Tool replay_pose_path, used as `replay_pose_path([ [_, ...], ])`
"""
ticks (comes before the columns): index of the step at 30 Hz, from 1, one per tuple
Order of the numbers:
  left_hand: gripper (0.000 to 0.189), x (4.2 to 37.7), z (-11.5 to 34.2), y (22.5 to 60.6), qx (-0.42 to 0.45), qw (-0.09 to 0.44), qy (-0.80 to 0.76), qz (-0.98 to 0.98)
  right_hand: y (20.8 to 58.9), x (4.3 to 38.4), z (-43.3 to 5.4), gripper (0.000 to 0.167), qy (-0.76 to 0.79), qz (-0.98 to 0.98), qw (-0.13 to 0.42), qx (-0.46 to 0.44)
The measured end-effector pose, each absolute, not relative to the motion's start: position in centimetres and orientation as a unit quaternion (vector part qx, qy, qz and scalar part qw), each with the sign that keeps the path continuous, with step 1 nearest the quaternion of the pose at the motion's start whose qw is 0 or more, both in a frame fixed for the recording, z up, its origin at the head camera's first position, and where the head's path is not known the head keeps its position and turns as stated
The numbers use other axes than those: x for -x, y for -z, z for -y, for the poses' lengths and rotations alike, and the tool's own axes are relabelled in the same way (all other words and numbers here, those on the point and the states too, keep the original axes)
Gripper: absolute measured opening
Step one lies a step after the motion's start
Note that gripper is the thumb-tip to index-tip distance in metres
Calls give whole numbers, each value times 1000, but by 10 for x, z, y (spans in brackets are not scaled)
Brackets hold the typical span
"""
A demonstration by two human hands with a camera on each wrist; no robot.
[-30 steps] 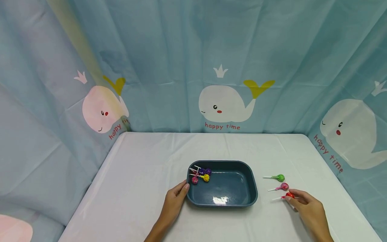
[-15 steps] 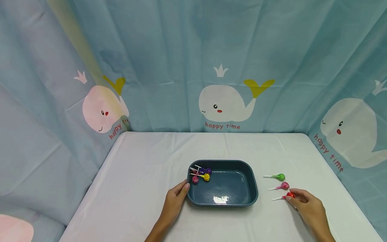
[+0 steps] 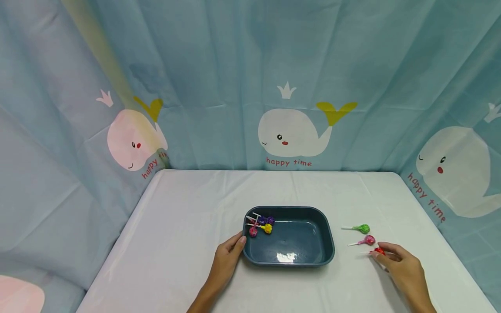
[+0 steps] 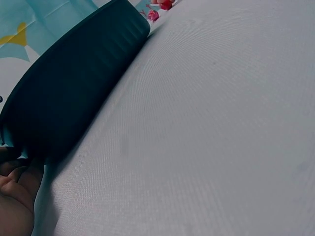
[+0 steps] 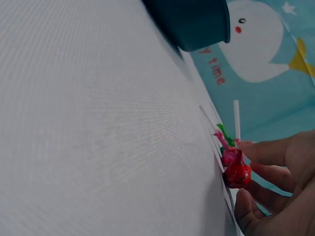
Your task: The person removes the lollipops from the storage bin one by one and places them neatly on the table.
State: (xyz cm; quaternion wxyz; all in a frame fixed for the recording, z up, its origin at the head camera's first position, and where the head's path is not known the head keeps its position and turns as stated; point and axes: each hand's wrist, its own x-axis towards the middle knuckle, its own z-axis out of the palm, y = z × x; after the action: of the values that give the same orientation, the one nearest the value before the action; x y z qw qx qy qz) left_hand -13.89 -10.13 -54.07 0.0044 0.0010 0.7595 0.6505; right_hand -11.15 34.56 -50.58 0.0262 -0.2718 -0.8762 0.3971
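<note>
Head view puts a dark blue tray (image 3: 303,239) on a white-covered bench (image 3: 176,243), with the left hand (image 3: 227,257) at its left end: thumb at the rim, fingers against the outside, the wall clamped between them. Right of the tray, the right hand (image 3: 404,267) has its fingers and thumb closed on a red lollipop (image 3: 379,251), whose white stick points left toward the tray. Whether its candy clears the bench, I cannot tell.

Just beyond it a pink lollipop (image 3: 369,240) lies on the bench, and past that a green lollipop (image 3: 365,228), both sticks also pointing left. Inside the tray, bunched in the far left corner, are a yellow lollipop (image 3: 268,228), a magenta lollipop (image 3: 253,232) and 2 purple lollipops (image 3: 270,221); a darker wrapper (image 3: 252,222) among the sticks is partly hidden.

Behind the bench hangs a blue curtain (image 3: 219,65) printed with pale whales (image 3: 289,130) and the red words "happy time".
</note>
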Motion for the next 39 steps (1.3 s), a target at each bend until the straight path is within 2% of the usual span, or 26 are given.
replay_pose_path([
  [14, 52, 139, 101, 541, -1, 8, -653, -757, 490, 109, -345, 54, -402, 875, 22, 269],
  [28, 51, 138, 100, 540, -2, 7, -654, -756, 476, 107, -321, 54, -475, 854, 90, 195],
  [39, 50, 138, 101, 539, -7, 7, -657, -754, 472, 113, -291, 48, -470, 861, 99, 170],
])
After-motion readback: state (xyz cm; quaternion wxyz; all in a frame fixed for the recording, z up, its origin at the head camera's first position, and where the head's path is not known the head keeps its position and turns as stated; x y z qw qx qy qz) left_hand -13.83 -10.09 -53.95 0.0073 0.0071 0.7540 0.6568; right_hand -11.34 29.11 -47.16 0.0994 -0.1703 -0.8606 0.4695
